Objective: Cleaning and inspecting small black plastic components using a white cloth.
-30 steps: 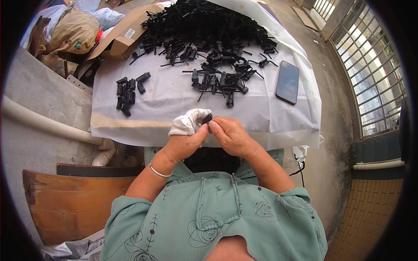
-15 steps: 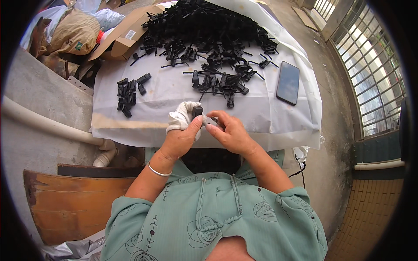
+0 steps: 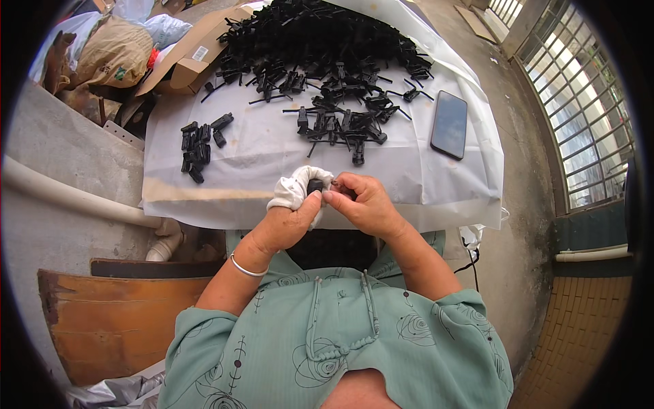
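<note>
My left hand (image 3: 289, 221) is closed around a small black plastic part (image 3: 314, 185), with a white cloth (image 3: 289, 191) wrapped over the fingers. Its thumb presses along the near side of the part. Touching the right side of that part, my right hand (image 3: 364, 208) has thumb and forefinger pinched together; whatever lies between those fingertips is too small to make out. Beyond the hands, a loose group of similar black plastic parts (image 3: 357, 129) lies on the white sheet, joining a large black heap (image 3: 313, 41) at the far side. A smaller cluster of black parts (image 3: 196, 146) rests at the left.
A white plastic sheet (image 3: 252, 150) covers the table. Toward the right edge lies a dark-screened phone (image 3: 449, 125). An opened cardboard box (image 3: 187, 61) and stuffed bags (image 3: 112, 51) crowd the far left. A barred window (image 3: 579, 102) is at the right.
My right fingers have closed into a pinch against the black part and come nearer to my left thumb. The part is tilted more, so less of it shows.
</note>
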Motion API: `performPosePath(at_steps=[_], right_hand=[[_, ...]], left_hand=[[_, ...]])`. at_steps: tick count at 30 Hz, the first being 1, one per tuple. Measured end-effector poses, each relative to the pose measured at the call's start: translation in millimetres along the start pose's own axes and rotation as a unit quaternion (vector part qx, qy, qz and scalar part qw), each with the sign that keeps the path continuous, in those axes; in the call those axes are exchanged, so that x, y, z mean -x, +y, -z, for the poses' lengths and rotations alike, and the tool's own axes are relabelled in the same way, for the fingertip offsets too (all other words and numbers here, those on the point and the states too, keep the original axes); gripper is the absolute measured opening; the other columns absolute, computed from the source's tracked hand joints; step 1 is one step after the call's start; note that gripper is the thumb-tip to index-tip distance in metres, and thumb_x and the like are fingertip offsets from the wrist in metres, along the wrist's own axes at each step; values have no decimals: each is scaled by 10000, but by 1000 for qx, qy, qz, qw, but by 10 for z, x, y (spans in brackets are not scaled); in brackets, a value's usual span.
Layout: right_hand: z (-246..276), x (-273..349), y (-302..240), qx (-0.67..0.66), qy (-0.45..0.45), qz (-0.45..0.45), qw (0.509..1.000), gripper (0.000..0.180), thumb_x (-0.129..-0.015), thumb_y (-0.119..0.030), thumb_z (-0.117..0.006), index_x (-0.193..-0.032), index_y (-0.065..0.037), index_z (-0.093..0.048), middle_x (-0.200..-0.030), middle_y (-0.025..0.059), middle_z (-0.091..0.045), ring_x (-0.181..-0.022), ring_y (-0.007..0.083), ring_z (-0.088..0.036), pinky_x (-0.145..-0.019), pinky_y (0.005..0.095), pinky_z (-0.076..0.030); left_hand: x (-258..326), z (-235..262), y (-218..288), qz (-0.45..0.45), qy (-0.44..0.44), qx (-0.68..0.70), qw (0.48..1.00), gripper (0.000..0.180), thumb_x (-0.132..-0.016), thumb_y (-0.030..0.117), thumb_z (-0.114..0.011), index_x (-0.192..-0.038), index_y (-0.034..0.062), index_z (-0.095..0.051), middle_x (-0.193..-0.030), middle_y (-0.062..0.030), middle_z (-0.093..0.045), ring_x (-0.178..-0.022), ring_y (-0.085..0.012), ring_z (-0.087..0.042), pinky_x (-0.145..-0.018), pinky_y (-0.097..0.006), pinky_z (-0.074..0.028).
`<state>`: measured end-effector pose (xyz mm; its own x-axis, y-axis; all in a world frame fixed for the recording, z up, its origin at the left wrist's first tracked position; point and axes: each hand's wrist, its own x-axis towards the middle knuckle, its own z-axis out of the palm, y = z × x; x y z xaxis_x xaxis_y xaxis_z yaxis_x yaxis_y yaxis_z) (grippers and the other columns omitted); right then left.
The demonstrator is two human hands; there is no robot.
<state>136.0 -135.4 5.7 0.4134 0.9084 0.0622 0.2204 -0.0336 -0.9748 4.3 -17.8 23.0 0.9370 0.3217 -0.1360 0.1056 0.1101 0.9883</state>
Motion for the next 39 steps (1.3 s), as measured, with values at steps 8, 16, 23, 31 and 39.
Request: performPosePath(at_steps=[8, 16, 23, 31, 39], right_hand=[[-32, -21, 84, 38, -44, 26, 998, 257, -916, -169, -487, -740, 14, -532, -625, 94, -522, -547, 181, -439, -536, 327, -402], [-161, -87, 72, 103, 32, 108, 988, 222, -886, -158, -527, -733, 3, -525, -631, 164, -515, -537, 312, -465, -516, 366, -397], [176, -377, 239, 403, 287, 180, 850, 180, -814, -215, -631, -802, -47, -569, -656, 92, -556, -542, 271, -539, -494, 364, -443], [133, -354, 343, 437, 234, 170, 852, 100, -796, -154, -620, -758, -91, -552, -641, 71, -538, -563, 273, -556, -489, 367, -444], [187, -231, 145, 416, 247, 327, 812, 113, -742, -41, -645, -823, -39, -566, -605, 49, -470, -505, 232, -490, -448, 347, -388]], left_hand=[[-62, -88, -85, -113, 45, -176, 977, 235, -845, 22, -407, -1066, -16, -477, -922, -79, -529, -825, -147, -492, -777, -267, -427], [-23, 44, -66, -165, 67, -237, 955, 242, -839, 38, -450, -1073, -16, -479, -926, -161, -542, -833, -258, -540, -774, -310, -439], [-123, 611, 303, -199, 376, -638, 643, 462, -778, 92, -609, -1217, 9, -492, -1214, -213, -493, -1150, -345, -445, -970, -393, -366], [-233, 28, -38, -286, 151, -458, 828, 322, -788, 23, -605, -1105, -11, -567, -1103, -190, -561, -1018, -313, -551, -826, -349, -466], [-354, 4, -169, -288, 184, -325, 882, 294, -808, 43, -575, -1094, -27, -561, -1080, -195, -567, -1011, -324, -554, -870, -347, -451]])
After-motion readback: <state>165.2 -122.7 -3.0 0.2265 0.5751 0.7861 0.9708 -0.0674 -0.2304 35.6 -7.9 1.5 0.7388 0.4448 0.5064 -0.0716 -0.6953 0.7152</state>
